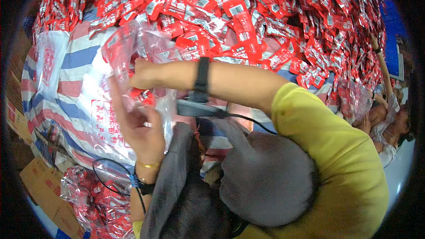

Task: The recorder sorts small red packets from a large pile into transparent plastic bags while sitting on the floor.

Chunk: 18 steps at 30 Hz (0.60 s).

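A clear plastic bag (152, 40) with red packets showing through it lies in front of me, left of the middle. My left hand (139, 126) is at its near side, blurred, one finger stretched up along the film and the thumb apart. My right arm reaches across from the right. At its end, my right hand (144, 74) is against the bag's middle, its fingers smeared and partly covered by film. A few red packets (144, 97) show between the two hands.
A large heap of red packets (239, 15) covers the far side of a striped cloth (77, 57). White printed plastic bags (48, 62) lie at left. More bagged red packets (104, 203) and cardboard (42, 186) are at lower left. Another person (385, 119) reaches into the heap at right.
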### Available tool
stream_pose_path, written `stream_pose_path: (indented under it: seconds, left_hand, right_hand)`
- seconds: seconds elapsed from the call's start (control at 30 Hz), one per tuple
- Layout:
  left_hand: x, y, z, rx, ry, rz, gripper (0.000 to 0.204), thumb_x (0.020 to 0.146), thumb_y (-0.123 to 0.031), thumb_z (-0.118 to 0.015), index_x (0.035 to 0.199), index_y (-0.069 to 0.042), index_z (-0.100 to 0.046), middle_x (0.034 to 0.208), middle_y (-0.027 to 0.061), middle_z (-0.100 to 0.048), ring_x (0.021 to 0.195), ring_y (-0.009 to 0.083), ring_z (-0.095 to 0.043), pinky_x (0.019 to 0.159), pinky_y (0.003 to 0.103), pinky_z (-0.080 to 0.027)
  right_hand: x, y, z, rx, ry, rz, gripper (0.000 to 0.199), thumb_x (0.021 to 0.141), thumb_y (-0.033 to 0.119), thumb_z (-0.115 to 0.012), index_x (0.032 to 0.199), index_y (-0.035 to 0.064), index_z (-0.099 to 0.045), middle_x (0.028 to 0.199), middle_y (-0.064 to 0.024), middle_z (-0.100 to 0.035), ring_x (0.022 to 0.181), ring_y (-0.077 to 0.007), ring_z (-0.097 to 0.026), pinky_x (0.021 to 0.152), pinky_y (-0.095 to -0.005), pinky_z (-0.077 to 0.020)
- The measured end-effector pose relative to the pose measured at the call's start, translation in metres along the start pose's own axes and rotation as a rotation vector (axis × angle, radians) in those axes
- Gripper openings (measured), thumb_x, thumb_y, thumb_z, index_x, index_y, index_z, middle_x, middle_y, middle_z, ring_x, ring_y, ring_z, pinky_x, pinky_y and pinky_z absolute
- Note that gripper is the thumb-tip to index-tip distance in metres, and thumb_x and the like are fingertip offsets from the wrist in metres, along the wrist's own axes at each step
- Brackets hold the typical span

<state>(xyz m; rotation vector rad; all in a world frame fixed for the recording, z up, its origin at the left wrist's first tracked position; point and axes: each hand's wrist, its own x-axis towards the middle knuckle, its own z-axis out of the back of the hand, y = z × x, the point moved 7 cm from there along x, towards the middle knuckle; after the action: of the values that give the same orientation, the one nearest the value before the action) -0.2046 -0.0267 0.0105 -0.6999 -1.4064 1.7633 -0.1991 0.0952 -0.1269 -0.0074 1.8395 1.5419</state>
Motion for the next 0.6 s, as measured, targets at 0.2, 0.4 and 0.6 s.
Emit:
stream_pose_path:
  seconds: [0.2,0.4,0.6]
  left_hand:
    - [-0.010,0.048,0.042,-0.094,-0.150,0.105,0.085,0.086,0.013,-0.055,0.163,-0.005,-0.024,0.156,0.0015,-0.047,0.062,-0.0002,-0.042,0.051,0.019,-0.035]
    - [-0.018,0.057,0.008,-0.154,-0.037,0.128,0.083,0.088,0.014,-0.056,0.163,-0.005,-0.025,0.167,0.0060,-0.033,0.060,0.0008,-0.045,0.053,0.019,-0.037]
    - [-0.020,0.062,0.001,-0.112,-0.029,0.117,0.082,0.088,0.014,-0.054,0.162,-0.004,-0.026,0.167,0.0071,-0.034,0.061,0.0006,-0.045,0.054,0.019,-0.038]
  right_hand:
    - [-0.135,-0.050,0.151,-0.456,-0.098,0.262,0.090,0.075,0.048,-0.088,0.142,-0.0003,-0.054,0.141,-0.0230,-0.057,0.127,-0.0321,-0.057,0.109,-0.0427,-0.0457]
    - [-0.208,-0.164,0.146,-1.260,-0.409,0.084,0.099,0.056,0.053,-0.093,0.132,0.0061,-0.051,0.131,-0.0177,-0.054,0.125,-0.0362,-0.052,0.103,-0.0525,-0.0389]
    - [-0.217,-0.158,0.169,-1.223,-0.325,-0.063,0.097,0.053,0.053,-0.094,0.130,0.0110,-0.053,0.120,-0.0117,-0.058,0.114,-0.0325,-0.058,0.099,-0.0463,-0.0400]
